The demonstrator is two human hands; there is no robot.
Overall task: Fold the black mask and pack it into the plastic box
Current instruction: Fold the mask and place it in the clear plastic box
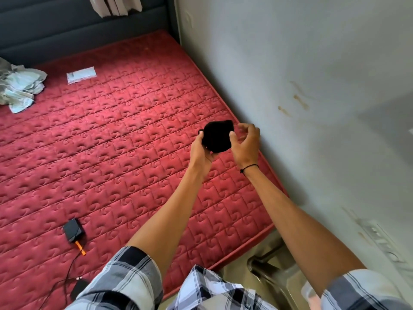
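The black mask (217, 135) hangs bunched in the air above the right part of the red mattress (107, 139). My left hand (200, 153) grips its lower left side from below. My right hand (245, 142) is at the mask's right edge, thumb against the cloth and the other fingers curled apart behind it. A clear flat plastic packet or box (81, 74) lies far off at the back left of the mattress; I cannot tell which it is.
A crumpled pale cloth (21, 86) lies at the left edge. A small black device (73, 229) with an orange plug and cable sits on the near left. The grey wall (312, 86) runs close on the right. A metal chair frame (266, 271) stands below.
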